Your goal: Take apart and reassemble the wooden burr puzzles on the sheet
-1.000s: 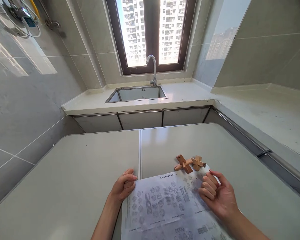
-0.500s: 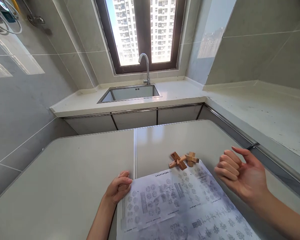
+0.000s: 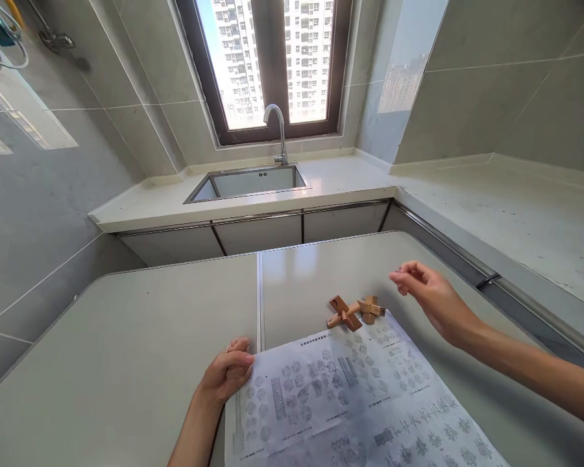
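A large white printed sheet [image 3: 321, 415] covered with small diagrams lies on the table, its near part running out of view. My left hand [image 3: 228, 370] is closed at the sheet's upper left corner, the thumb pressing on the edge. At the sheet's top edge sits a small cluster of interlocking wooden puzzle pieces: a darker reddish-brown crossed piece [image 3: 344, 314] with a hole, and a lighter piece [image 3: 370, 309] touching it on the right. My right hand [image 3: 425, 288] hovers to the right of these pieces, fingers curled in and thumb near the index finger. Nothing shows in it.
The pale table [image 3: 185, 305] has a seam down its middle. Beyond it are a white counter [image 3: 340, 175], a sink [image 3: 253, 181] with a faucet [image 3: 281, 133], and a window. Another counter [image 3: 491, 201] runs along the right, with a metal rail [image 3: 448, 237] below its edge.
My right hand has swung left and slightly up, turning from palm side to thumb side. My left hand keeps its place at the sheet, and the wooden pieces lie as before. The view has shifted slightly.
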Demonstrator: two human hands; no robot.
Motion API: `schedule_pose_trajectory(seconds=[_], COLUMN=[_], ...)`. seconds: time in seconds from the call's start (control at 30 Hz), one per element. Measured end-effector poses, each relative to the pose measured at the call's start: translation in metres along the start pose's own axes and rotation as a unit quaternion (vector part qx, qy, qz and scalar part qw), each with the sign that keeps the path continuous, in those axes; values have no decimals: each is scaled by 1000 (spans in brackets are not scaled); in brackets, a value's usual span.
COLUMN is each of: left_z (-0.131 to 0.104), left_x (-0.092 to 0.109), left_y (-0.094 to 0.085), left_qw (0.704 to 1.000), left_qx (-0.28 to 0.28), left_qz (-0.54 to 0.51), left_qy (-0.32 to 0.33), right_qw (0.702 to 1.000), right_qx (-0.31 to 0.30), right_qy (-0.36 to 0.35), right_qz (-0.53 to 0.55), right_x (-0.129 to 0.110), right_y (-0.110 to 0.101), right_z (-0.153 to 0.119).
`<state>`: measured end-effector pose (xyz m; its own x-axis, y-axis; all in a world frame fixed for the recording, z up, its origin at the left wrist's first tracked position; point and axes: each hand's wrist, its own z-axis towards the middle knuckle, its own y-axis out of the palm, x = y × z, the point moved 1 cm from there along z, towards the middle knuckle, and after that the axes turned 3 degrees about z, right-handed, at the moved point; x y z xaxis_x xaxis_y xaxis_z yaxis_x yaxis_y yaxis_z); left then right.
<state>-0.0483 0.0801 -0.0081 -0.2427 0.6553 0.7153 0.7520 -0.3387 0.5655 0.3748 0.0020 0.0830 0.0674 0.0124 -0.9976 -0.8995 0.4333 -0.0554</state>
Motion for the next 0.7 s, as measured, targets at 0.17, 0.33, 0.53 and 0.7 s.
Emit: schedule_pose_trajectory(seconds=[0.17, 0.33, 0.53, 0.7], left_z=[2, 0, 1, 1], left_x=[-2, 0, 1, 1], left_y=[-3, 0, 1, 1], left_qw=[1000, 1000, 1000, 1000], left_qx=[4, 5, 5, -1], left_qz=[2, 6, 8, 9], left_qy=[0, -2, 0, 0], right_qw=[903, 818, 781, 767], right_qx=[-153, -255, -287, -317], right_qy=[-100, -55, -17, -13], right_qz=[-389, -513, -554, -558], right_x=[19, 30, 31, 29], right_y=[5, 21, 33, 33], right_z=[0, -9, -7, -8])
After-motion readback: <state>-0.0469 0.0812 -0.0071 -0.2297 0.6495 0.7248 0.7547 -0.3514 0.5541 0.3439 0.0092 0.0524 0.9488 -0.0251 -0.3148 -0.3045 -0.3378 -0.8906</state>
